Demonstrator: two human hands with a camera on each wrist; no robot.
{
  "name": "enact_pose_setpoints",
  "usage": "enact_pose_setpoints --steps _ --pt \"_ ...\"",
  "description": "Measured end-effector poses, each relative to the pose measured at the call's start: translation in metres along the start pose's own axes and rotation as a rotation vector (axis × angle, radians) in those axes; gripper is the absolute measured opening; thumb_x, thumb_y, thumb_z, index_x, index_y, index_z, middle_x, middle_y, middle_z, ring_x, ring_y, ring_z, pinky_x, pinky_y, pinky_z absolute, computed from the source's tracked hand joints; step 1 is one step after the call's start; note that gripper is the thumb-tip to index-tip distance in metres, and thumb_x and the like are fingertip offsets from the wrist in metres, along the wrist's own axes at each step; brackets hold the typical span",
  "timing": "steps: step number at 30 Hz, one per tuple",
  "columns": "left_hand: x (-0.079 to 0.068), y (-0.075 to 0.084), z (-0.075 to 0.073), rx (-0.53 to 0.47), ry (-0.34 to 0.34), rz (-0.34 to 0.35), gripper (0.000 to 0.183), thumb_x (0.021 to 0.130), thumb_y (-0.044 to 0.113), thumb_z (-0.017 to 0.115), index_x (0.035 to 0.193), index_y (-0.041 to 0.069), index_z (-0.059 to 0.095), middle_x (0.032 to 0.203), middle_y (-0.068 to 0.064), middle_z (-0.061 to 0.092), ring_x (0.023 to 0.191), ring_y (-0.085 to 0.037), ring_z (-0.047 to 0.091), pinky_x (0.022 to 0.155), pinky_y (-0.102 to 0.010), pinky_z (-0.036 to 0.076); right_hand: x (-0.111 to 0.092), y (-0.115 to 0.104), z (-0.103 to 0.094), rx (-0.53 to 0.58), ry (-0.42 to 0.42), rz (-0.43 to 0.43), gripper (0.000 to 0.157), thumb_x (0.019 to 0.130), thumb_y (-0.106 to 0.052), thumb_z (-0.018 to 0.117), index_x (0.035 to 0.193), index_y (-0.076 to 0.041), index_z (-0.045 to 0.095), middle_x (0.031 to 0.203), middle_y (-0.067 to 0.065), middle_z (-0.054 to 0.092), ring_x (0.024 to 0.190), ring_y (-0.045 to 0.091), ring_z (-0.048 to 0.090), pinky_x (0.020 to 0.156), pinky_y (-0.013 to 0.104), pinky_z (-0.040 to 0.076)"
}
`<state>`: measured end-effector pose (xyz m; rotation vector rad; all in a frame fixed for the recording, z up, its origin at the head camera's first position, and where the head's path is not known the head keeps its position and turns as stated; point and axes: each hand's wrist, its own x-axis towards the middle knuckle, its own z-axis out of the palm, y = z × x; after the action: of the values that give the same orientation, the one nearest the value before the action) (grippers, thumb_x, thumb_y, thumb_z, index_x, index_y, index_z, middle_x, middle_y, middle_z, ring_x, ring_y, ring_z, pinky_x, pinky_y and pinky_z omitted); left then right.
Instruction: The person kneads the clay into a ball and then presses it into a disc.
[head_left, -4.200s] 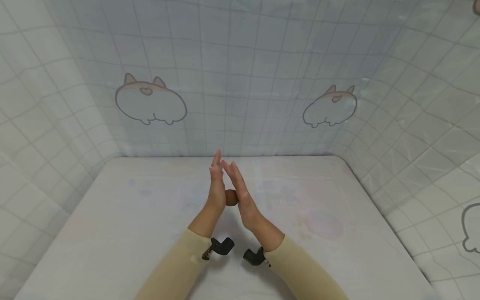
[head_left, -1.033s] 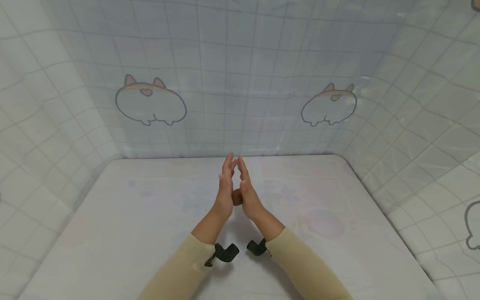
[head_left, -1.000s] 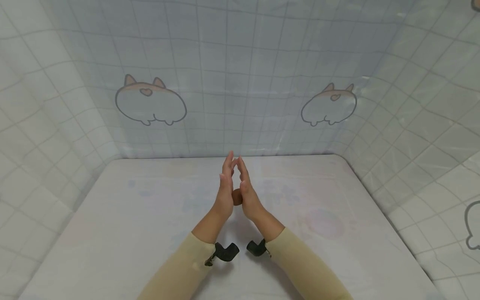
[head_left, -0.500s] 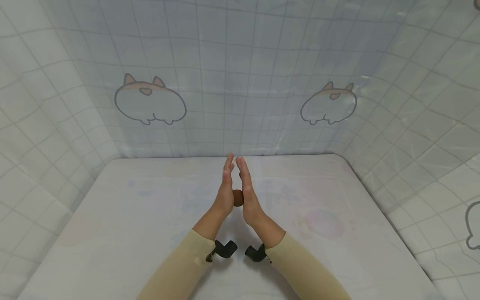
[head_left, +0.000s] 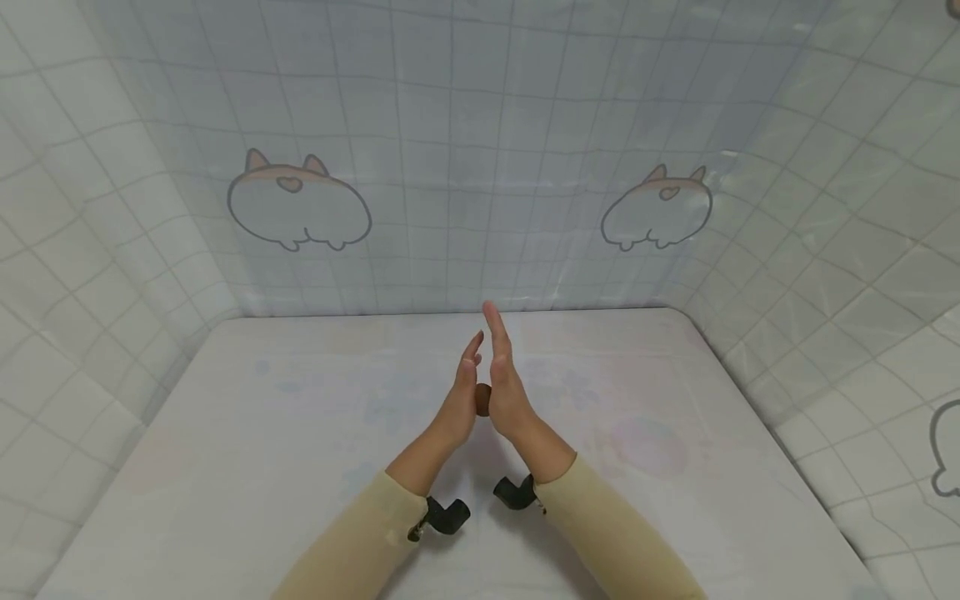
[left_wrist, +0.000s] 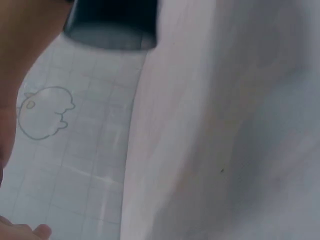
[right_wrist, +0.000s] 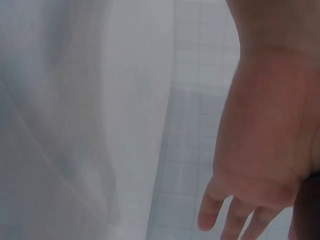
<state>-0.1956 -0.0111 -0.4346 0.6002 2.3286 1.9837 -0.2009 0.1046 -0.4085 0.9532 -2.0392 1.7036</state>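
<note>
In the head view a small brown ball [head_left: 483,400], smooth and roughly round, sits between two facing palms above the table. My left hand [head_left: 459,404] presses it from the left with fingers straight, its fingertips lower in the picture than the right hand's. From the other side my right hand [head_left: 508,392] lies flat against the ball, its fingers stretched toward the far wall. The right wrist view shows an open palm [right_wrist: 265,130] with extended fingers and a dark brown patch at the frame's right edge. Only parts of a hand show at the left wrist view's edge.
A white table [head_left: 247,433] with faint coloured patches lies beneath. Grid-patterned sheeting with corgi drawings [head_left: 300,204] walls in the back and sides. Black wrist-worn devices [head_left: 447,517] jut inward from both cream sleeves [head_left: 360,537].
The left hand has slid back toward the body while the right has slid forward, palms still facing. The ball between them has shifted slightly right.
</note>
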Motion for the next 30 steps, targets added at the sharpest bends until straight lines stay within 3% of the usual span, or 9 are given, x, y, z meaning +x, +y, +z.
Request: enact_pose_setpoints --steps 2,7,9,15,22,30 --pt "-0.002 0.000 0.001 -0.013 -0.008 0.019 0.079 0.097 0.071 -0.001 0.162 0.027 0.004 0.166 -0.014 0.006 0.151 -0.036 0.011 0.111 -0.071 0.015 0.003 0.003 -0.002 -0.037 0.007 0.017 0.096 0.094 -0.079 0.008 0.162 -0.012 0.001 0.168 0.007 0.005 0.153 0.024 0.004 0.117 0.063 0.007" --pt "-0.005 0.002 0.003 -0.104 -0.049 0.082 0.085 0.094 0.076 0.000 0.162 0.026 0.003 0.167 -0.006 0.005 0.151 -0.035 0.012 0.112 -0.069 0.015 0.010 0.011 -0.007 -0.069 0.001 0.087 0.098 0.090 -0.084 0.009 0.162 -0.019 0.001 0.167 0.002 0.003 0.152 0.022 0.005 0.114 0.067 0.011" --pt "-0.005 0.002 0.004 -0.149 -0.069 0.112 0.088 0.092 0.078 0.002 0.162 0.025 0.002 0.167 -0.006 0.004 0.151 -0.034 0.012 0.112 -0.069 0.016 0.011 0.015 -0.008 -0.063 -0.011 0.104 0.098 0.089 -0.085 0.009 0.162 -0.021 -0.001 0.167 0.000 0.001 0.152 0.022 0.004 0.113 0.068 0.011" --pt "-0.006 0.007 0.002 -0.273 -0.095 0.224 0.092 0.094 0.077 0.004 0.161 0.013 -0.002 0.167 -0.005 -0.004 0.152 -0.034 0.006 0.116 -0.064 0.004 0.009 0.023 -0.010 0.006 -0.077 0.154 0.096 0.087 -0.086 0.012 0.162 -0.028 -0.003 0.167 -0.003 -0.005 0.152 0.023 0.002 0.113 0.068 0.007" --pt "-0.005 0.010 -0.001 -0.397 -0.042 0.281 0.087 0.099 0.071 0.007 0.161 0.009 -0.001 0.168 -0.008 -0.002 0.152 -0.034 0.004 0.117 -0.061 -0.002 0.005 0.030 -0.006 0.091 -0.145 0.203 0.099 0.084 -0.089 0.014 0.161 -0.030 -0.004 0.166 0.000 -0.007 0.152 0.026 -0.001 0.112 0.070 0.006" --pt "-0.002 0.013 -0.007 -0.352 0.044 0.307 0.085 0.099 0.070 0.007 0.161 0.013 0.000 0.167 -0.008 0.000 0.153 -0.029 0.007 0.118 -0.059 0.000 -0.002 0.029 0.004 0.049 -0.178 0.173 0.100 0.088 -0.086 0.013 0.162 -0.021 0.000 0.167 0.002 -0.001 0.152 0.025 0.000 0.115 0.067 0.008"
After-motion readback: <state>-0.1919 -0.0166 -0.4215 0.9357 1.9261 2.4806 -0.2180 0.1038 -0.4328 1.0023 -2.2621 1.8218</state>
